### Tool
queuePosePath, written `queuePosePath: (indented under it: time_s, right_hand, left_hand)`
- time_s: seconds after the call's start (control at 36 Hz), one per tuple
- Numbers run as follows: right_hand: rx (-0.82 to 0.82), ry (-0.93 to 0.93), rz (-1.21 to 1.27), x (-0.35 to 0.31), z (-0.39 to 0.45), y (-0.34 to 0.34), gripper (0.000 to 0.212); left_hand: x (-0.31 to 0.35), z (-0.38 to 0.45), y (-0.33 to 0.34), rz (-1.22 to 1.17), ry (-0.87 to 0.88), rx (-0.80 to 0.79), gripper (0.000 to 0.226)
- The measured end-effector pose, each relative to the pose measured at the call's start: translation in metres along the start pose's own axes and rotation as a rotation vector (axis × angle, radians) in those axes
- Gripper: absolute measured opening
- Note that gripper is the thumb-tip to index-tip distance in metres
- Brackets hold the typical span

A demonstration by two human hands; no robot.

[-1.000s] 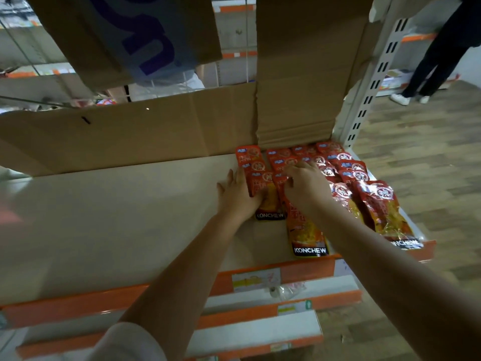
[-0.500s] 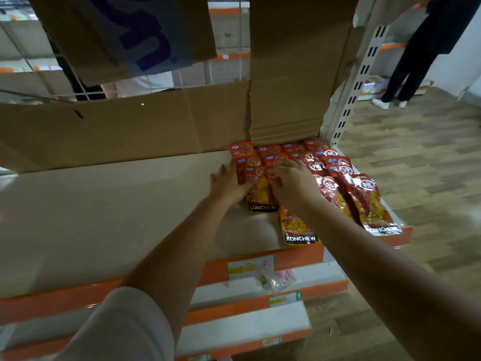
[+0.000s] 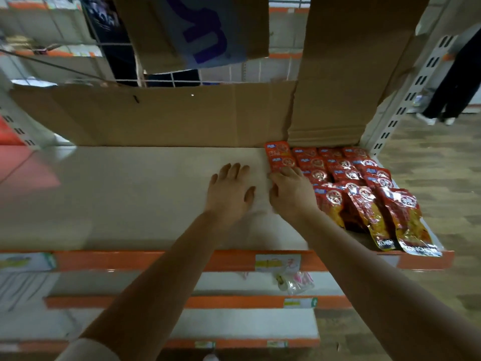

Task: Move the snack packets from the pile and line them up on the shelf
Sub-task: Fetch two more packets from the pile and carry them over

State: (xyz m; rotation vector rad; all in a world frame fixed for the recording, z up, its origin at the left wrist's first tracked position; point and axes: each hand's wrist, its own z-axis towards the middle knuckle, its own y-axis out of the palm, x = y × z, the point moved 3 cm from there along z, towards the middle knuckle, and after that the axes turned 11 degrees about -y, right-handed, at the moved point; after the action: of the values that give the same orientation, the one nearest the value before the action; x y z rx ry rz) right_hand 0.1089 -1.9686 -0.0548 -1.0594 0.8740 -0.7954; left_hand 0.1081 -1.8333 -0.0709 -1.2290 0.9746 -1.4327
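Red snack packets (image 3: 346,175) lie touching the right hand (image 3: 290,192) fingers (image 3: 276,175).

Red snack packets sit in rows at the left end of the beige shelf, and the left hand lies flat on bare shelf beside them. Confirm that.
One thing is wrong: the red snack packets sit at the right end of the beige shelf, not the left, as the head view shows. The left hand does lie flat on bare shelf beside them.
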Motion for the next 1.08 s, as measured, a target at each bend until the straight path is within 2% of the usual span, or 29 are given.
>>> queuePosePath:
  time_s: [0.11, 0.28, 0.44, 0.61, 0.78, 1.08]
  right_hand:
    - [-0.055, -0.075, -0.046, -0.039, 0.012, 0.011, 0.042]
    - [-0.039, -0.175, -0.066, -0.126, 0.036, 0.031, 0.043]
    - [-0.016, -0.233, -0.06, -0.242, 0.06, 0.058, 0.045]
    - [-0.006, -0.227, 0.059, -0.373, 0.086, 0.093, 0.044]
    - [0.005, -0.324, 0.12, -0.495, 0.112, 0.122, 0.041]
    - [-0.043, -0.466, 0.116, -0.65, 0.186, 0.183, 0.039]
  left_hand:
    - [-0.037, -0.022, -0.016, -0.004, -0.016, 0.057, 0.053]
    - [-0.119, -0.049, -0.051, -0.083, -0.062, 0.154, 0.046]
    - [-0.238, -0.079, -0.092, -0.069, -0.114, 0.169, 0.049]
    - [-0.368, -0.117, -0.136, 0.018, -0.163, 0.215, 0.052]
    - [-0.486, -0.146, -0.168, 0.026, -0.261, 0.276, 0.048]
    - [-0.659, -0.16, -0.198, -0.023, -0.45, 0.36, 0.044]
